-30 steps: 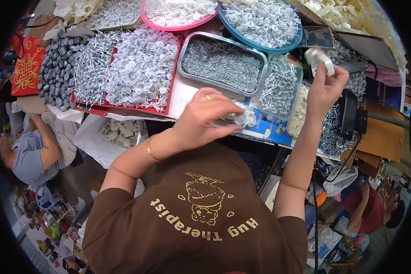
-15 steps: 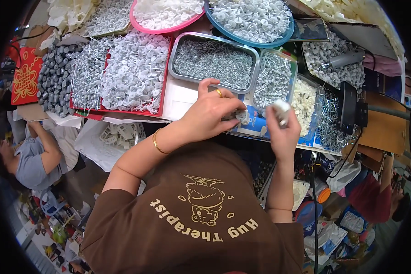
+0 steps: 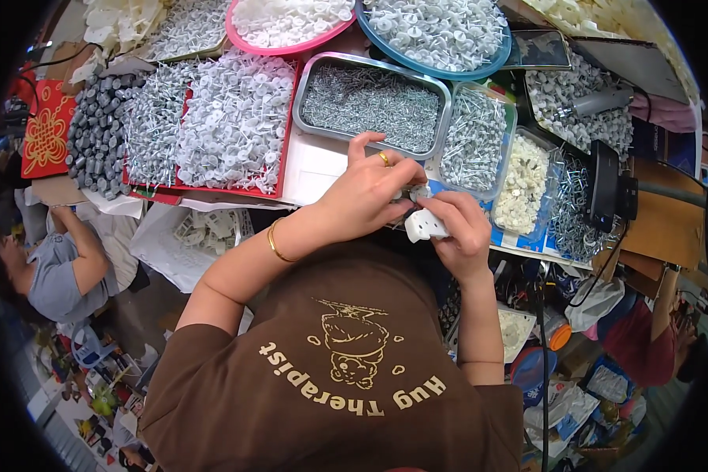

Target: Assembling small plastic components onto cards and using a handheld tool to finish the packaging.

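Note:
My left hand (image 3: 363, 197) has its thumb and fingers pinched around a small pale-grey part (image 3: 419, 192), with the index finger raised. Its grip hides much of that part, so I cannot tell its kind. My right hand (image 3: 466, 236) is closed on a white plastic housing (image 3: 426, 226) with small dark holes in its face. Both hands meet at the table's near edge, the housing just below the grey part. Beyond them lies a metal tray (image 3: 370, 106) of small screws or pins, its rim close to my left fingers.
Left stands a red box (image 3: 285, 157) of white round-headed parts, beside dark grey cylinders (image 3: 94, 134). Clear containers (image 3: 492, 189) of metal pins and cream pieces (image 3: 521, 181) stand right. Pink (image 3: 232, 31) and blue basins (image 3: 448, 76) are behind. A black cable (image 3: 544, 354) hangs right.
My right hand has moved left and slightly down with the white housing, bringing it against my left hand. The left hand has stayed nearly in place.

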Demonstrator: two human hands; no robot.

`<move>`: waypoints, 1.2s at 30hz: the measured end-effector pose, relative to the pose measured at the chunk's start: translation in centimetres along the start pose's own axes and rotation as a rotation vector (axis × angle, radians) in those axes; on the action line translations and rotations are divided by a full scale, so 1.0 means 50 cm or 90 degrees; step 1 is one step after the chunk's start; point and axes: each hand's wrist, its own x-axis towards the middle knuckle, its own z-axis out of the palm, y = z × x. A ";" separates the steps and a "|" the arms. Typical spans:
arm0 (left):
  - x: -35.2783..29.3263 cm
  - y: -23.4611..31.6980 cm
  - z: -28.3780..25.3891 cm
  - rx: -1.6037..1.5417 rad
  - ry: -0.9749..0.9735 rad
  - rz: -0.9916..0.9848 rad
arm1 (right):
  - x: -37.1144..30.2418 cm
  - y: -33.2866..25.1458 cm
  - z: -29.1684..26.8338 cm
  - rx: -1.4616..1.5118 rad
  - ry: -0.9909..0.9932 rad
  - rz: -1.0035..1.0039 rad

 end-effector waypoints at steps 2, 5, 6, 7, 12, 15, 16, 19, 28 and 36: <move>0.000 0.001 0.000 -0.002 -0.016 -0.011 | -0.001 0.002 0.004 0.025 0.004 0.007; 0.003 -0.003 -0.002 0.009 -0.033 -0.009 | 0.004 0.004 0.001 0.056 -0.008 0.025; 0.002 -0.003 0.000 0.009 -0.033 -0.009 | 0.007 0.004 -0.004 0.063 -0.024 0.036; 0.001 -0.003 0.002 0.023 -0.025 0.003 | 0.012 0.001 -0.010 0.064 -0.024 0.035; -0.017 0.023 -0.035 0.046 -0.006 -0.019 | -0.008 0.003 -0.030 0.425 0.193 0.256; -0.044 0.018 -0.067 0.028 0.010 -0.121 | -0.015 -0.014 -0.034 0.268 0.185 0.219; -0.055 0.008 -0.069 0.029 0.010 -0.121 | -0.015 -0.023 -0.028 0.188 0.213 0.140; -0.075 -0.016 -0.053 -0.007 0.020 -0.179 | 0.009 -0.032 0.015 0.068 0.132 0.143; -0.075 -0.025 -0.058 -0.084 0.015 -0.252 | 0.048 -0.052 0.045 0.077 0.027 0.112; -0.065 0.009 -0.067 0.016 0.002 -0.174 | 0.054 -0.052 0.029 0.020 -0.043 0.078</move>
